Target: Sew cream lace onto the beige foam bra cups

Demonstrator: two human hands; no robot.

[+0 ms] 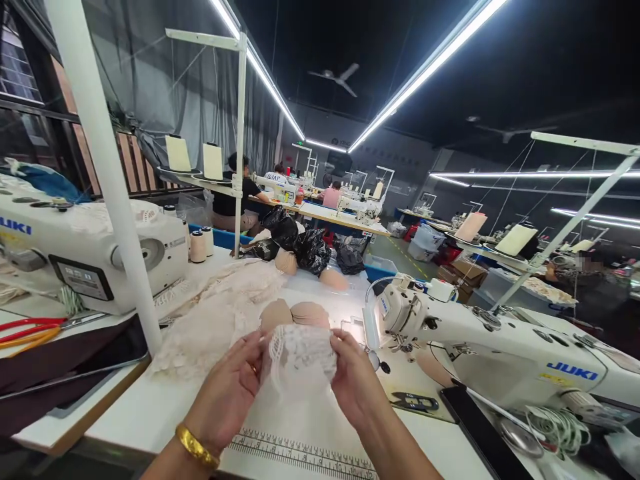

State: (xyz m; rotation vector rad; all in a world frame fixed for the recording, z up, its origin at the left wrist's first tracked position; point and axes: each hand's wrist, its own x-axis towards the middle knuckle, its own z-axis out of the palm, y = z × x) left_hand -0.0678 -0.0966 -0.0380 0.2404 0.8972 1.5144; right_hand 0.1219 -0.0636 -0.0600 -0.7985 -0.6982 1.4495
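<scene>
A white lace piece (303,357) is stretched between my two hands above the table's front part. My left hand (233,383) pinches its left edge, and a gold bracelet sits on that wrist. The right edge is gripped between thumb and fingers of my right hand (355,373). Just behind the lace lie beige bra cups (310,313), partly covered by it. A loose heap of pale lace fabric (220,313) spreads over the table to the left. Printed ruler marks (305,453) run along the table below my hands.
On the right stands a JUKI sewing machine (505,347), its lamp lit, with black thread snips (415,401) and a black phone-like slab (480,433) near it. Another machine (135,253) and a white pole (103,167) stand left. Black plastic bags (305,243) lie behind; people sit farther back.
</scene>
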